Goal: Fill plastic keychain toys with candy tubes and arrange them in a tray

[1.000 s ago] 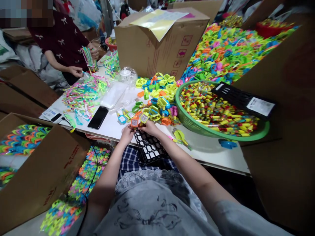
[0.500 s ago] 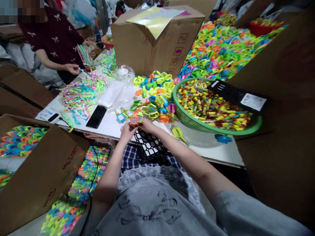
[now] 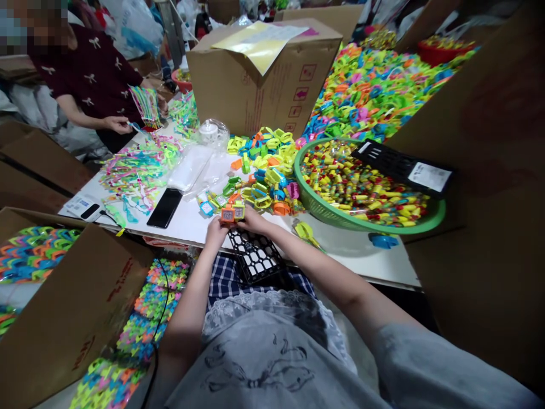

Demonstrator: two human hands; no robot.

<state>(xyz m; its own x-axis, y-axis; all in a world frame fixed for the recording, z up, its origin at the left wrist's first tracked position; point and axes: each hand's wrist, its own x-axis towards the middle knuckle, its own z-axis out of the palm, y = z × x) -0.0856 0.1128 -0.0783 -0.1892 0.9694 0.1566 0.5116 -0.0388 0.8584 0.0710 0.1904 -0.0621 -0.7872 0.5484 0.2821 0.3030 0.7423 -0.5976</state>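
My left hand (image 3: 217,232) is closed on a small orange toy piece (image 3: 227,214) with a square face. Beside it my right hand (image 3: 252,221) pinches a yellow-green piece (image 3: 239,212) of the same kind, and the two pieces touch. Both hands sit at the near edge of the white table (image 3: 187,218), above a black grid tray (image 3: 256,255) that rests on my lap. Just beyond my fingers lies a heap of coloured plastic rings and toy pieces (image 3: 268,170).
A green basket (image 3: 317,205) of yellow and red capsules stands at right, with a black tray (image 3: 404,167) across it. A phone (image 3: 166,207) lies left. A cardboard box (image 3: 259,79) stands behind. Another person (image 3: 91,79) handles coloured strips at far left. Open boxes (image 3: 72,307) flank me.
The yellow-green piece in my right hand has come in against the orange piece in my left. The view has shifted slightly.
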